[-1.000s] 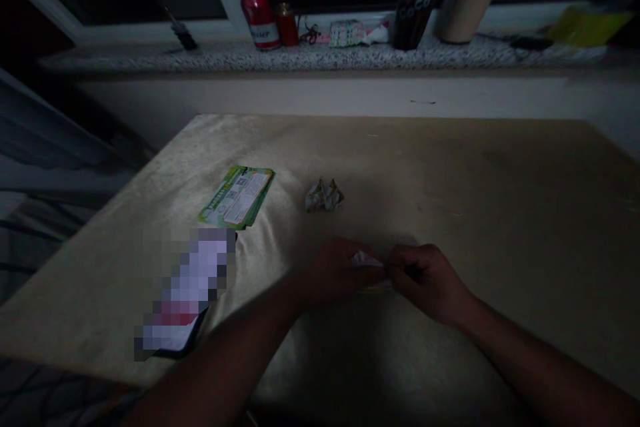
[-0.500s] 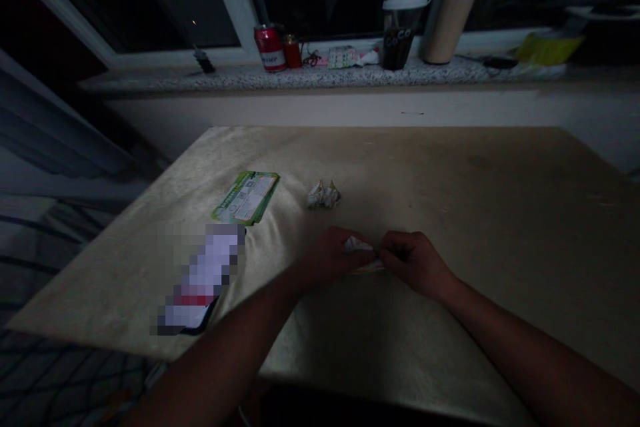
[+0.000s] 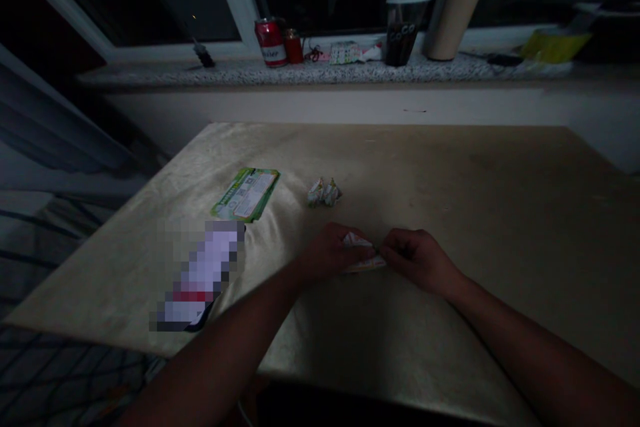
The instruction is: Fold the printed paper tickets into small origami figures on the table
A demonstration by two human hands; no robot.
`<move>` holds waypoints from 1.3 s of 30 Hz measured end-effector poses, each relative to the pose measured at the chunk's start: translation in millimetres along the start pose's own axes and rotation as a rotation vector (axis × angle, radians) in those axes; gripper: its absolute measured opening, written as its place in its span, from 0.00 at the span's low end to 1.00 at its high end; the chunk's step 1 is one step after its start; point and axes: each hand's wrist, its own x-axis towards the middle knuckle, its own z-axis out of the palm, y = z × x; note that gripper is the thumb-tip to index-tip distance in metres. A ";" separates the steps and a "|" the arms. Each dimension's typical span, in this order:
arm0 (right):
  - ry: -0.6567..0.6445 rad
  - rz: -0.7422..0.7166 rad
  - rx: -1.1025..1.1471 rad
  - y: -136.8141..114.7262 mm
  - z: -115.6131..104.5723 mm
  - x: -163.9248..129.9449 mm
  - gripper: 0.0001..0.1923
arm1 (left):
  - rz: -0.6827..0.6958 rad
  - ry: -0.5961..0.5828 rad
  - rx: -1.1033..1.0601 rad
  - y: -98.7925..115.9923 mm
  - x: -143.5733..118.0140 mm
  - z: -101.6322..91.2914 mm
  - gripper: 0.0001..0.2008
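Both forearms come in from the bottom edge and meet at table centre. Left hand and right hand pinch a small folded paper piece between them, fingers curled narrow on its two ends; the piece sits low, at or just above the table, contact too dark to tell. Left hand grips the 9 o'clock end, right hand the 3 o'clock end.

From the paper piece:
- 8 o'clock, near the table's front-left edge: a phone, screen blurred out, lying flat and angled.
- 10 o'clock: green printed cards, a flat stack, just beyond the phone, apart from it.
- 11 o'clock, near: two small crumpled folded papers, touching each other, resting on the table.

Far, on the stone windowsill at 12 o'clock: red can with a smaller red jar just beside it, a flat printed packet, a dark lidded cup with straw, a tan cardboard tube leaning beside the cup. At 1–2 o'clock, a yellow bag. Scene is very dim.
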 end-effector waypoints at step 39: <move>0.024 -0.027 0.016 -0.5 1.8 0.9 0.11 | 0.039 -0.028 0.087 1.1 -0.5 -0.5 0.17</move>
